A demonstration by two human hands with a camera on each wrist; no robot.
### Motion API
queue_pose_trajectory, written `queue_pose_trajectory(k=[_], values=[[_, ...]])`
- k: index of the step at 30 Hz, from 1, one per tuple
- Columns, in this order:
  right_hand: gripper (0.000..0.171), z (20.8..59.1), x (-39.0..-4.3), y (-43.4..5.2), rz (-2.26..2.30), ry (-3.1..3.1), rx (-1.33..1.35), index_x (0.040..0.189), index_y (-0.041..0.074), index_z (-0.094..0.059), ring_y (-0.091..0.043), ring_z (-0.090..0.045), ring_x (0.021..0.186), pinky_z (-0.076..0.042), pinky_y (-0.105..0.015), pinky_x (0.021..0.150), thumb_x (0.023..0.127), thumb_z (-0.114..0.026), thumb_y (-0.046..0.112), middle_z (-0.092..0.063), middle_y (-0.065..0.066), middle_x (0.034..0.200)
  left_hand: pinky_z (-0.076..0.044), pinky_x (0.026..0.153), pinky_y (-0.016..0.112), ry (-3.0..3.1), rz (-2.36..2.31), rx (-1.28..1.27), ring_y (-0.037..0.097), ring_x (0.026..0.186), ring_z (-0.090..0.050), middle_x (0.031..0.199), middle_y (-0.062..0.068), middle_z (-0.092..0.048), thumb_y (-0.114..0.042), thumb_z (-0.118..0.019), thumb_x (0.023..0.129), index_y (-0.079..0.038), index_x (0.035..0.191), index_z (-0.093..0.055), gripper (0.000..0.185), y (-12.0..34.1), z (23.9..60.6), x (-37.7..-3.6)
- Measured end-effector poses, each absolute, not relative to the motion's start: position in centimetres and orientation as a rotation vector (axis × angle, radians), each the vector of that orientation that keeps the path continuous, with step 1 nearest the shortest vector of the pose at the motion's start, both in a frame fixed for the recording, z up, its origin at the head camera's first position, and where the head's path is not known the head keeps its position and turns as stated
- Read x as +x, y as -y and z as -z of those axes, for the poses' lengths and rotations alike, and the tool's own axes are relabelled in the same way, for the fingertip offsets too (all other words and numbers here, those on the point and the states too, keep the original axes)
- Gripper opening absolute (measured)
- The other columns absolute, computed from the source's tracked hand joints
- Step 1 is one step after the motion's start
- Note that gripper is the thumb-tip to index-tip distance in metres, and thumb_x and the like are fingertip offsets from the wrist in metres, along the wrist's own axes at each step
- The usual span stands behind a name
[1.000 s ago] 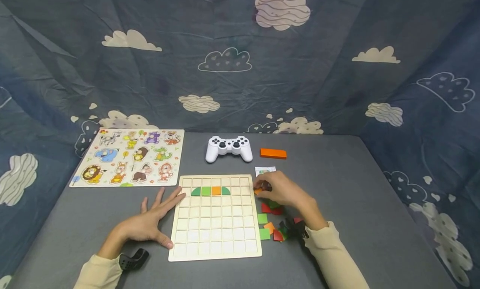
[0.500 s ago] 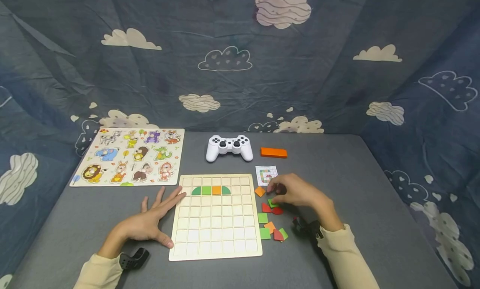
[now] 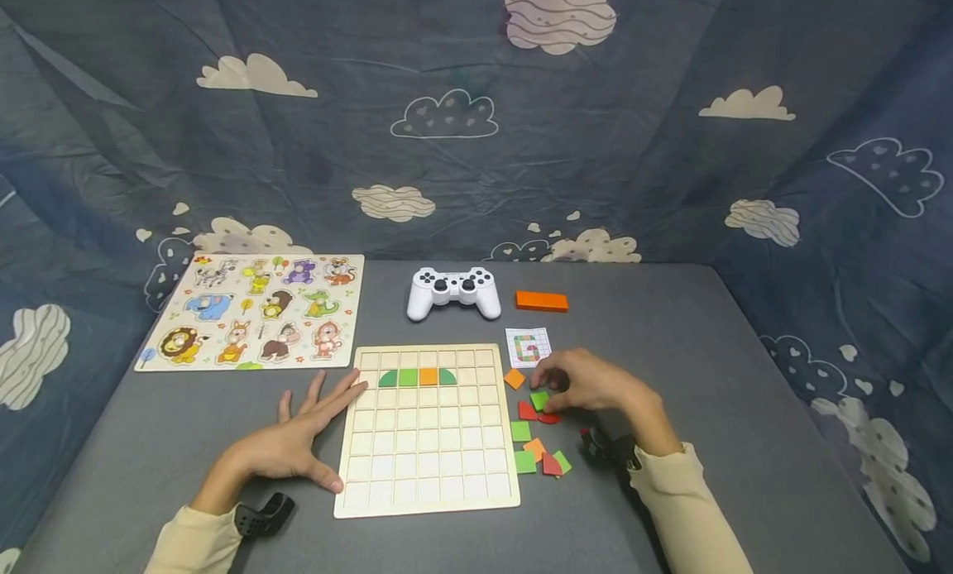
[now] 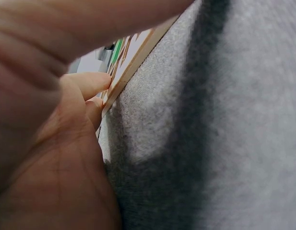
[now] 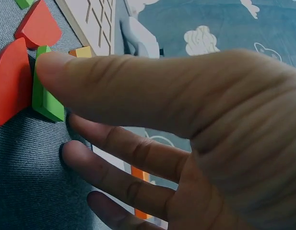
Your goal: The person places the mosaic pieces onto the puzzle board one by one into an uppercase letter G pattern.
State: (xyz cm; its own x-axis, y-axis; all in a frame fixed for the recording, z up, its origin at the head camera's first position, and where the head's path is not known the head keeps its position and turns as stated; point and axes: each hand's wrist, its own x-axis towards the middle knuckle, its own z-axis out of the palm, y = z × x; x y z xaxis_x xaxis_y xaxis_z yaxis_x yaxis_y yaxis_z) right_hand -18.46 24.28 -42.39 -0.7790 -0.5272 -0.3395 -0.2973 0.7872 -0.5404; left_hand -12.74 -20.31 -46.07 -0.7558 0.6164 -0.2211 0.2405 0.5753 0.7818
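A wooden grid board lies in front of me; its second row holds a green quarter-round, a green square, an orange square and another green quarter-round. My left hand lies flat with fingers spread, touching the board's left edge. My right hand hovers low, right of the board. Its thumb touches a loose green tile; the other fingers are loose and apart from it. Red pieces lie against that tile. A loose orange tile sits just left.
More green, orange and red tiles are scattered right of the board. A small pattern card, a white game controller and an orange block lie behind. An animal puzzle board is at the far left. Cloud-print cloth walls surround the table.
My right hand let go of the orange tile beside the board's right edge, then shifted right and down until its thumb met the green tile. The left hand stayed still.
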Motion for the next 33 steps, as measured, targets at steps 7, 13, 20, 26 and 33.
queue_pose_trajectory(k=[7, 13, 20, 26, 33], values=[[0.025, 42.78, -18.58, -24.42, 0.623, -2.527, -0.678, 0.1, 0.015, -0.072, -0.015, -0.058, 0.083, -0.051, -0.027, 0.075, 0.078, -0.085, 0.012, -0.065, 0.004, 0.092, 0.028, 0.097, 0.077, -2.328, -1.061, 0.691, 0.047, 0.145, 0.033, 0.17, 0.012, 0.007, -0.038, -0.092, 0.06, -0.016, 0.162, -0.017, 0.128, 20.34, 46.09, -12.83], [0.022, 43.14, -18.62, -24.52, 0.636, -2.536, -0.698, 0.098, 0.015, -0.072, -0.013, -0.058, 0.082, -0.051, -0.026, 0.075, 0.079, -0.083, 0.011, -0.065, 0.004, 0.09, 0.028, 0.097, 0.077, -2.327, -1.061, 0.695, 0.047, 0.145, 0.033, 0.17, 0.012, 0.007, -0.038, -0.092, 0.06, -0.016, 0.162, -0.017, 0.128, 20.39, 46.04, -12.83], [0.021, 43.34, -18.65, -24.54, 0.662, -2.535, -0.702, 0.097, 0.015, -0.072, -0.014, -0.058, 0.081, -0.05, -0.025, 0.073, 0.079, -0.083, 0.01, -0.065, 0.003, 0.088, 0.027, 0.097, 0.078, -2.332, -1.069, 0.703, 0.048, 0.145, 0.032, 0.169, 0.014, 0.006, -0.039, -0.092, 0.059, -0.014, 0.162, -0.018, 0.128, 20.47, 45.97, -12.7], [0.02, 43.37, -18.64, -24.52, 0.664, -2.532, -0.72, 0.096, 0.014, -0.071, -0.014, -0.055, 0.079, -0.047, -0.023, 0.071, 0.08, -0.082, 0.008, -0.062, 0.002, 0.085, 0.028, 0.097, 0.077, -2.33, -1.068, 0.694, 0.047, 0.145, 0.033, 0.17, 0.013, 0.006, -0.038, -0.092, 0.059, -0.015, 0.162, -0.018, 0.128, 20.5, 46.04, -12.69], [0.011, 43.35, -18.62, -24.54, 0.645, -2.552, -0.765, 0.095, 0.014, -0.069, -0.011, -0.051, 0.08, -0.044, -0.025, 0.073, 0.089, -0.072, 0.005, -0.057, 0.005, 0.084, 0.027, 0.098, 0.077, -2.327, -1.06, 0.695, 0.047, 0.145, 0.033, 0.17, 0.011, 0.006, -0.038, -0.092, 0.06, -0.017, 0.162, -0.017, 0.128, 20.42, 46.14, -12.75]])
